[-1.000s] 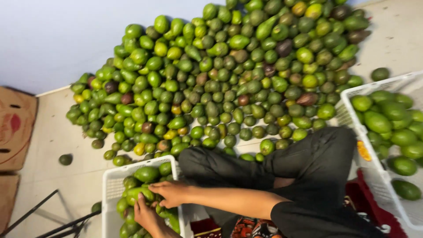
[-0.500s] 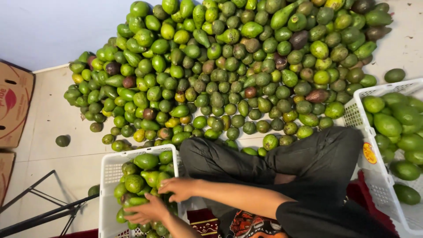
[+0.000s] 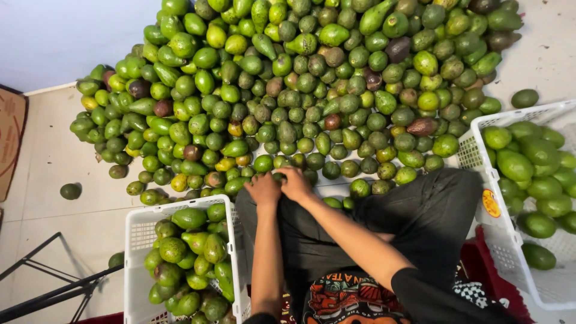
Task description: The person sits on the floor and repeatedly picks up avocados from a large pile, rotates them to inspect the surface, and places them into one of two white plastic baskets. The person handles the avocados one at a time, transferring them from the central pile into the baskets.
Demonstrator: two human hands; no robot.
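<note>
Head view, looking down: to the left of the left hand [image 3: 263,189] a white plastic crate [image 3: 137,240] sits on the tiled floor [image 3: 54,162], part-filled with green avocados. A lone avocado [image 3: 70,191] lies well apart, further left, near a flattened cardboard box [image 3: 11,138]. Both hands meet at the near edge of the big avocado pile [image 3: 300,84], knuckles up. The left hand curls downward, and I cannot tell whether it holds anything. The right hand [image 3: 296,183] touches it, fingers bent over a small green avocado [image 3: 279,176] at the pile's rim; its grip is also hidden. Beyond the right hand, past the dark trouser leg [image 3: 420,210], a second white crate [image 3: 480,156] holds larger avocados. The pile slopes toward the hands, so pulling a fruit from the bottom edge could likely loosen its neighbours and send them rolling across the floor.
</note>
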